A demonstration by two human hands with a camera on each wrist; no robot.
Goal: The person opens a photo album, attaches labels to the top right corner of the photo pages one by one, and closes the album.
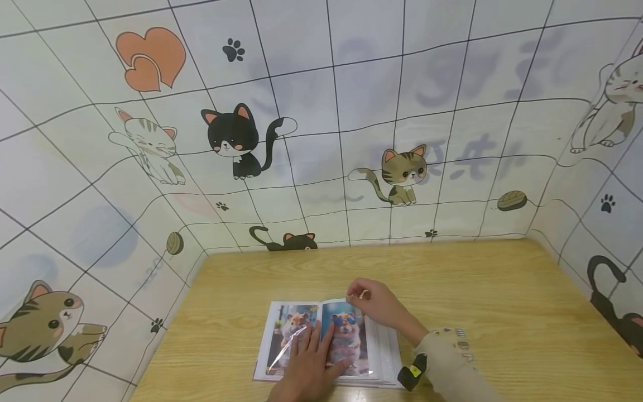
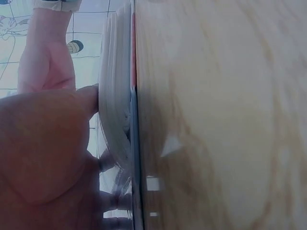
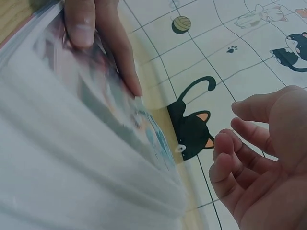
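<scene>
An open photo album [image 1: 259,365] lies on the table with a hamster picture on each facing page. The right-hand picture [image 1: 346,340] shows a hamster in blue sunglasses; glare crosses the clear sleeve of the left-hand picture [image 1: 281,346]. My left hand [image 1: 308,363] rests on both pages with its fingers spread across the centre fold. By the album's upper right corner, my right hand [image 1: 377,304] is raised with loosely bent fingers. In the right wrist view that hand [image 3: 268,153] has a gap between thumb and fingers, nothing visible in it, and stands apart from the pages [image 3: 96,158].
Small stickers [image 1: 463,345] lie on the wooden table [image 1: 241,279] right of the album, partly behind my right sleeve [image 1: 452,368]. A black band with a yellow mark [image 1: 413,372] is on the right wrist. Cat-patterned sheeting [image 1: 321,139] encloses the table's back and sides.
</scene>
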